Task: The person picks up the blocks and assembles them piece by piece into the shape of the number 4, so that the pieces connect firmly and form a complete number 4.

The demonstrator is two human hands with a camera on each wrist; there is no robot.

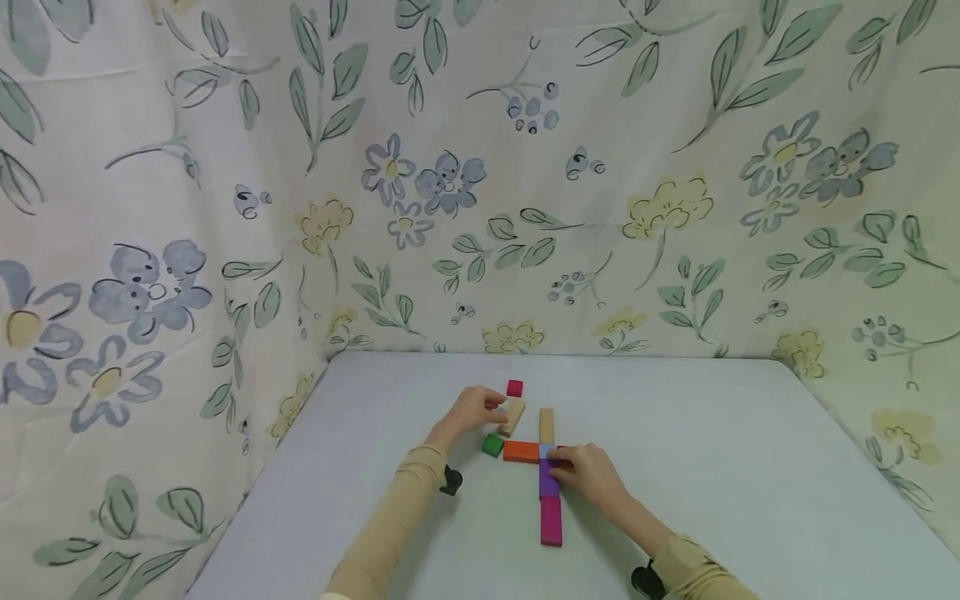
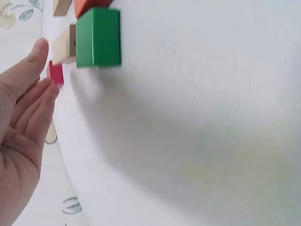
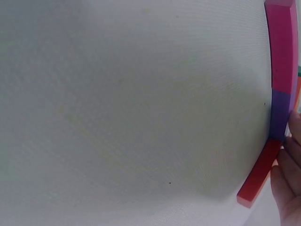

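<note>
In the head view my left hand (image 1: 472,410) is beside a plain wooden block (image 1: 513,415), thumb and fingers apart. The left wrist view shows a gap between the thumb and fingers, with nothing held. A green cube (image 2: 98,37) lies close by, and a red cube (image 1: 514,388) sits farther back. My right hand (image 1: 591,473) rests its fingertips at a light blue block (image 1: 547,451) and a purple block (image 1: 549,481). Around the blue block, an orange block (image 1: 521,452), another wooden block (image 1: 547,423) and a red block (image 3: 258,173) form a cross.
A magenta block (image 1: 551,522) extends the row from the purple one toward me. Everything lies on a white table (image 1: 712,467). Floral cloth (image 1: 525,208) hangs behind the table and along its sides.
</note>
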